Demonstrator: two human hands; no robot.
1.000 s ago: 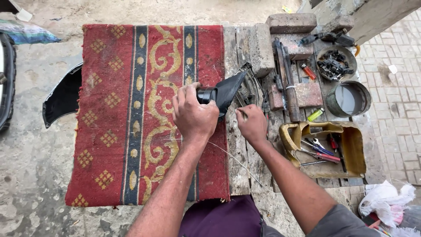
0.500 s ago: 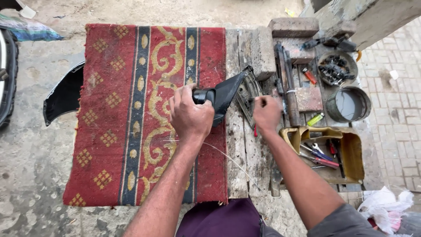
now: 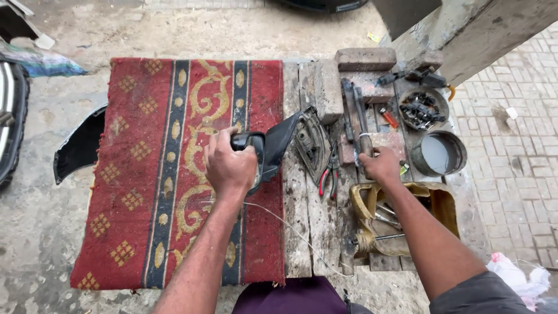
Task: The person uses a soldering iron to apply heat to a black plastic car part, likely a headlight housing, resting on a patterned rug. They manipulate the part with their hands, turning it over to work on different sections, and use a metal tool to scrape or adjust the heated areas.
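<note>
left hand [image 3: 229, 166] closed over the top of a black car side mirror [image 3: 268, 148], fingers curled round its housing, firm hold; mirror resting on the right part of a red patterned rug [image 3: 145, 174], its pointed end tilted up and reaching toward the wooden planks [image 3: 299, 232] just beside the rug; thin pale wire [image 3: 290, 227] trailing from under that hand across the rug edge and over the planks.

right hand [image 3: 381, 166] set down well apart from the mirror, at the lower end of a long dark metal tool [image 3: 357, 125] lying on the planks; fingers bent over it, but cannot tell whether gripped or only touched; hand just above the rim of a cut-open yellow plastic container [image 3: 360, 203] holding screwdrivers and other small tools.

between the two hands: an old flat iron [image 3: 311, 145] lying beside the mirror's tip, and red-handled pliers [image 3: 330, 174] just right of it; further up, bricks [image 3: 366, 58] at the head of the planks; to the right, a round tin [image 3: 439, 154] with grey liquid and, above it, a bowl of dark small parts [image 3: 423, 109]; small red lighter [image 3: 388, 116] near the bowl.

black curved car part [image 3: 78, 148] on the concrete, tucked partly under the rug's left edge; brick paving at far right.
</note>
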